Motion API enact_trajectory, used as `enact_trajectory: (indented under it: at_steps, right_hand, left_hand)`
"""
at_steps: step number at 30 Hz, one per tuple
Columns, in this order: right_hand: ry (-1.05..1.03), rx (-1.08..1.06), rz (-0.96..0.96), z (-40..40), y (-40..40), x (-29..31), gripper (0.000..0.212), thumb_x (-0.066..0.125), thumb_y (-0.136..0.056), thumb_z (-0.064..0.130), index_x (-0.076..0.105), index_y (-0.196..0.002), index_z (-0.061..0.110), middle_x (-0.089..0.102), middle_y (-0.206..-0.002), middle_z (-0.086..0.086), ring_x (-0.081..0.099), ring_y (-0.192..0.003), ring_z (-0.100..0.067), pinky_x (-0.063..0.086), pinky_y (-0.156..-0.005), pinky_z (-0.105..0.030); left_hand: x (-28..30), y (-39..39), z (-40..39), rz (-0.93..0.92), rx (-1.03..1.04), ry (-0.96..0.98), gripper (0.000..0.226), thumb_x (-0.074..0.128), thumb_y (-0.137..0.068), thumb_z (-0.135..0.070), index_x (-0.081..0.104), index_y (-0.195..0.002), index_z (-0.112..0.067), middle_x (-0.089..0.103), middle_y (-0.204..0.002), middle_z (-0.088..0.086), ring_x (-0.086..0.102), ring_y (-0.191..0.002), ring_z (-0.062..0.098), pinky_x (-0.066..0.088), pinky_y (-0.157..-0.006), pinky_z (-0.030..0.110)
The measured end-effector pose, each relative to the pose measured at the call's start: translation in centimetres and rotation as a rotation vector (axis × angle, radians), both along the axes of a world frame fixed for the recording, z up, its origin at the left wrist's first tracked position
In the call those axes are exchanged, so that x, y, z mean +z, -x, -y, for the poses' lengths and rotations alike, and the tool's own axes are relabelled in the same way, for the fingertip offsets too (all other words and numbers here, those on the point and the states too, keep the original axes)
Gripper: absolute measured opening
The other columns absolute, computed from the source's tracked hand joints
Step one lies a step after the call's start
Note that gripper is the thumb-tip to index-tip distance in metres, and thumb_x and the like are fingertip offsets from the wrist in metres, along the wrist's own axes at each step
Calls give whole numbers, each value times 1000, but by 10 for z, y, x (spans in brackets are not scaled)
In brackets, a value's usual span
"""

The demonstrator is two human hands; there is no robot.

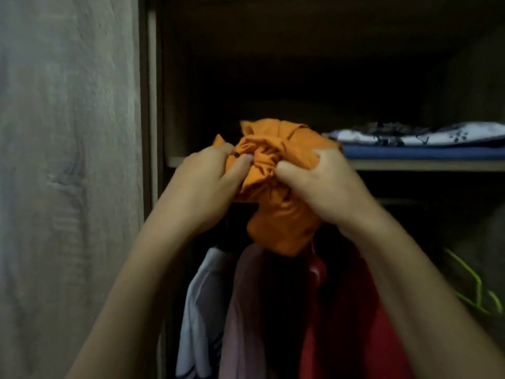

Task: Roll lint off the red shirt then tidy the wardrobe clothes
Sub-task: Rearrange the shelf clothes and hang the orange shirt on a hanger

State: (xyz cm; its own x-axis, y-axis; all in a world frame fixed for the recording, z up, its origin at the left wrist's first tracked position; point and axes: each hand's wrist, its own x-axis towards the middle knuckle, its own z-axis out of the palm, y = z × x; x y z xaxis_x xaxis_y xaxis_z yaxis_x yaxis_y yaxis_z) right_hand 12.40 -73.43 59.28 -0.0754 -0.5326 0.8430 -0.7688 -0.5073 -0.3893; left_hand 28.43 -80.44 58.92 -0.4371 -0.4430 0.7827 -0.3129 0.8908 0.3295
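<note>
A crumpled orange garment (276, 170) is bunched up in front of the wardrobe shelf (410, 164), its lower part hanging below the shelf edge. My left hand (207, 181) grips its left side with curled fingers and thumb. My right hand (322, 181) grips its right side the same way. Below, the red shirt (352, 332) hangs on the rail among other clothes, partly behind my right forearm.
A folded blue cloth (423, 153) with a white patterned one (415, 135) on top lies on the shelf to the right. A pale blue shirt (202, 310) and a mauve garment (246, 318) hang on the left. Green hangers (475, 291) sit at right. The wardrobe door (68, 187) stands at left.
</note>
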Motion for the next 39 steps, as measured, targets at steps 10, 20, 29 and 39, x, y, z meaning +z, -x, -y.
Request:
enact_trajectory:
  at_steps: [10,20,29,39]
  right_hand:
    - [-454,-74,1065,-26,-9,-222,29,64,-84,32,74,-84,5,75,-73,-4,71,-69,-19,53,-60,-25]
    - [-759,170,1320,-73,-9,-305,38,71,-80,38,65,-115,23,73,-109,0,69,-101,-19,55,-87,-38]
    - [-660,70,1407,-109,41,-306,35,70,-84,23,64,-118,21,73,-106,-7,71,-96,-25,57,-78,-35]
    - [-555,26,1520,-115,63,-288,44,65,-89,29,53,-132,25,65,-101,-5,64,-94,-26,54,-76,-41]
  left_hand:
    - [-233,18,-25,-267,-460,-682,67,59,-82,-60,39,-141,-35,41,-147,-12,37,-136,3,35,-113,38]
    - [-321,38,-79,-261,-266,-1036,90,69,-73,-58,20,-146,-39,43,-134,-24,48,-120,-4,40,-100,20]
    - [-321,43,-73,-620,-161,-1129,27,51,-92,1,41,-76,-18,38,-64,6,43,-50,7,39,-49,16]
    - [-338,28,-59,-714,-83,-1140,29,48,-94,2,48,-76,-21,56,-76,2,59,-66,10,52,-63,16]
